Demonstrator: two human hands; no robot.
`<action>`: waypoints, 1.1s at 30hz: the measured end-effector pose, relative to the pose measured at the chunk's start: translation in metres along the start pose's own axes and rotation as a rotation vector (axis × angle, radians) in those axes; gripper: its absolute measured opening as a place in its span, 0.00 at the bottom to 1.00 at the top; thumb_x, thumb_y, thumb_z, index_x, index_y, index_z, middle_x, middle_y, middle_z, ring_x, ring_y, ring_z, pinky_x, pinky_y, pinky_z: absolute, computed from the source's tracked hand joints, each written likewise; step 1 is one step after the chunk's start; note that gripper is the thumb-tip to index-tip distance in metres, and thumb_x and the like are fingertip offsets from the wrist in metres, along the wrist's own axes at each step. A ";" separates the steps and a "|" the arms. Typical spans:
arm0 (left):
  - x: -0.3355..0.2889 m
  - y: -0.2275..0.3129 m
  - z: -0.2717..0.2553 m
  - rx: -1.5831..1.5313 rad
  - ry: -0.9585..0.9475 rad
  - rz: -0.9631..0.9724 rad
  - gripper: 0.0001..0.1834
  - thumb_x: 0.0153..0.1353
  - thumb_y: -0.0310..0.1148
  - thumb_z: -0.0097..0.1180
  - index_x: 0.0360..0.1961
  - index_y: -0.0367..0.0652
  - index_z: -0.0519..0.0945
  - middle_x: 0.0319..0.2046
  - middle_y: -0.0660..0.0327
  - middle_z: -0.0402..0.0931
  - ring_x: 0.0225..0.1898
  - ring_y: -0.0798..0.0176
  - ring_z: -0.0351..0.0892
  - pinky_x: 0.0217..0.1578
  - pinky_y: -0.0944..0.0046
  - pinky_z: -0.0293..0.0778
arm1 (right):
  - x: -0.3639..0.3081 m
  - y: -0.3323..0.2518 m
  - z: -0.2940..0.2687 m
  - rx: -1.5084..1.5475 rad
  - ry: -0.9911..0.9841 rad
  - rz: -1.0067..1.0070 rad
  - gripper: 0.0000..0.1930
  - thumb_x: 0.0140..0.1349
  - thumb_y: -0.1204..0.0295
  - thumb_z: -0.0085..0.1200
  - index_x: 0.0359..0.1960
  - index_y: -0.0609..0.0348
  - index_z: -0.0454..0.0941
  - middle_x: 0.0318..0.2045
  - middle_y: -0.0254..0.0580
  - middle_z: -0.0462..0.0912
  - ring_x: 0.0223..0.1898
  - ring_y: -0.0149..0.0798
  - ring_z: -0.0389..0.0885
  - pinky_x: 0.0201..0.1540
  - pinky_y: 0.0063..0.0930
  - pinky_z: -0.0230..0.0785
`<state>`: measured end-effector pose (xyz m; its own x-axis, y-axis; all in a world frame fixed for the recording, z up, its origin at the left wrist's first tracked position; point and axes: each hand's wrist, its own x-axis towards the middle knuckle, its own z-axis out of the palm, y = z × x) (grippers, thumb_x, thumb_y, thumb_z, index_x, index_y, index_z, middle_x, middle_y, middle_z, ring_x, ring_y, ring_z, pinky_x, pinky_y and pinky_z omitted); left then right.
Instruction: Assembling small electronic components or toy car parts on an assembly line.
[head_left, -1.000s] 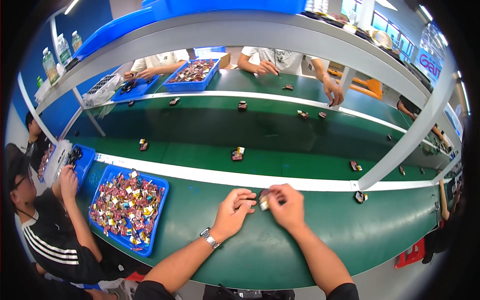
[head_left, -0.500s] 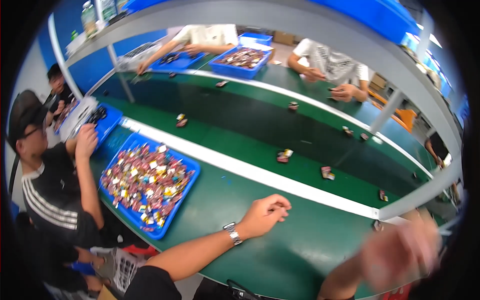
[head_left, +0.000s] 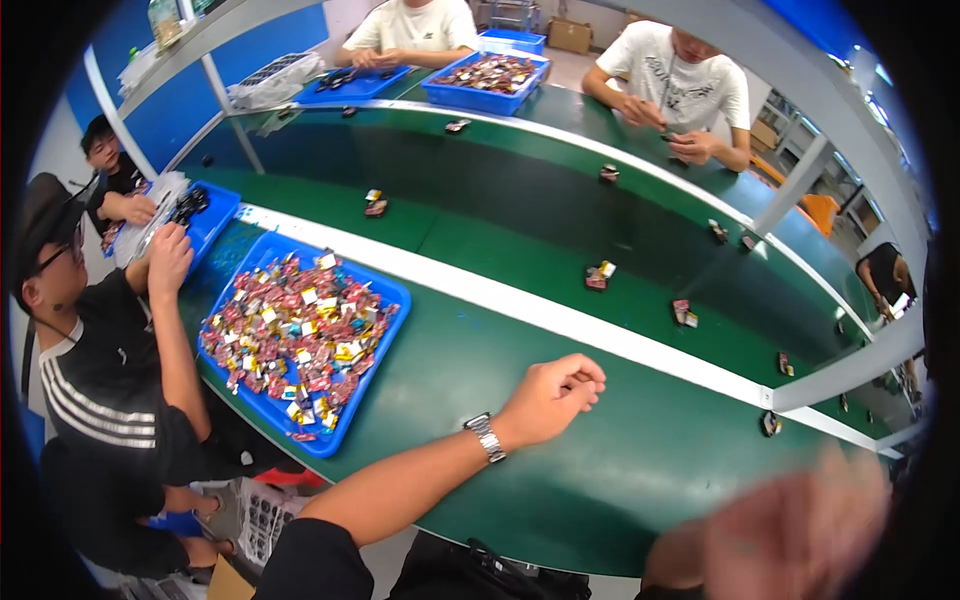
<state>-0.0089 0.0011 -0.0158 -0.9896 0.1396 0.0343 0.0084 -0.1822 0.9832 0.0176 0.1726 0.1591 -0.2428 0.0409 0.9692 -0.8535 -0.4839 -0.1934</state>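
Observation:
My left hand (head_left: 553,402), with a metal-band watch (head_left: 486,438) at the wrist, rests over the green worktop (head_left: 480,365). Its fingers curl inward and no object shows in them. Low at the right edge is my right hand (head_left: 795,535), raised and badly smeared by motion, so its fingers and anything in them cannot be read. Left of my left hand stands a blue tray (head_left: 398,312), heaped with small reddish parts (head_left: 300,330) bearing white and yellow pieces. Nearest my right hand, a small dark part (head_left: 770,424) lies by the white rail.
Beyond the white rail (head_left: 470,290), a green conveyor belt (head_left: 480,215) carries scattered parts (head_left: 600,276). A person (head_left: 110,400) works close at my left; others sit across, beside another filled blue tray (head_left: 490,103). A grey post (head_left: 850,360) rises at the right.
The whole view has shifted, bringing more of the people opposite into sight. Parts on the belt have slid rightward relative to the tray. My right hand stays blurred; my left hand keeps its curled pose.

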 end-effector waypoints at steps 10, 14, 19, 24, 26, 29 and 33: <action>-0.010 -0.013 -0.001 -0.050 -0.010 0.003 0.07 0.68 0.24 0.49 0.44 0.32 0.75 0.38 0.53 0.80 0.38 0.64 0.82 0.40 0.65 0.80 | -0.131 0.197 -0.051 -1.195 -0.239 0.953 0.31 0.46 0.57 0.71 0.40 0.68 0.69 0.38 0.59 0.77 0.40 0.59 0.77 0.44 0.46 0.70; -0.010 -0.011 -0.003 -0.061 -0.004 0.039 0.08 0.68 0.24 0.48 0.44 0.32 0.75 0.38 0.52 0.80 0.36 0.65 0.82 0.39 0.67 0.80 | -0.138 0.211 -0.038 -1.305 -0.244 0.915 0.27 0.49 0.63 0.68 0.42 0.66 0.66 0.38 0.58 0.77 0.42 0.60 0.75 0.44 0.48 0.70; -0.005 -0.006 -0.002 -0.066 0.001 0.001 0.07 0.67 0.23 0.48 0.44 0.31 0.74 0.38 0.51 0.80 0.35 0.62 0.82 0.36 0.66 0.80 | -0.141 0.201 -0.045 -1.327 -0.204 0.767 0.20 0.48 0.70 0.63 0.39 0.63 0.67 0.33 0.52 0.79 0.37 0.54 0.77 0.42 0.47 0.71; 0.000 -0.005 -0.005 -0.104 -0.009 -0.025 0.09 0.68 0.26 0.48 0.46 0.32 0.73 0.39 0.51 0.80 0.33 0.63 0.82 0.33 0.67 0.80 | -0.130 0.145 -0.064 -0.983 -0.109 0.729 0.19 0.48 0.75 0.62 0.41 0.59 0.68 0.28 0.42 0.79 0.35 0.48 0.76 0.42 0.41 0.70; -0.004 0.000 -0.009 -0.156 0.082 -0.103 0.10 0.70 0.27 0.47 0.48 0.33 0.72 0.39 0.50 0.80 0.31 0.63 0.82 0.31 0.68 0.80 | -0.134 0.112 -0.062 -0.936 -0.106 0.713 0.19 0.48 0.76 0.62 0.42 0.58 0.69 0.30 0.41 0.79 0.35 0.46 0.76 0.43 0.38 0.70; -0.007 0.010 -0.012 -0.118 0.002 -0.174 0.16 0.73 0.36 0.40 0.49 0.33 0.71 0.40 0.50 0.79 0.33 0.61 0.81 0.33 0.65 0.79 | -0.133 0.066 -0.066 -0.696 -0.264 0.763 0.20 0.49 0.75 0.62 0.44 0.59 0.71 0.35 0.42 0.78 0.39 0.44 0.77 0.45 0.34 0.71; -0.007 0.015 -0.011 -0.103 -0.179 -0.268 0.22 0.75 0.40 0.36 0.52 0.31 0.72 0.42 0.51 0.78 0.37 0.60 0.81 0.37 0.64 0.79 | -0.130 0.047 -0.063 -0.606 -0.534 0.717 0.23 0.51 0.72 0.63 0.50 0.59 0.72 0.42 0.46 0.77 0.45 0.47 0.75 0.50 0.35 0.70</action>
<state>-0.0030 -0.0132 -0.0029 -0.9137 0.3627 -0.1832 -0.2724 -0.2122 0.9385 -0.0195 0.1996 0.0141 -0.6697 -0.5369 0.5130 -0.7141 0.2761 -0.6433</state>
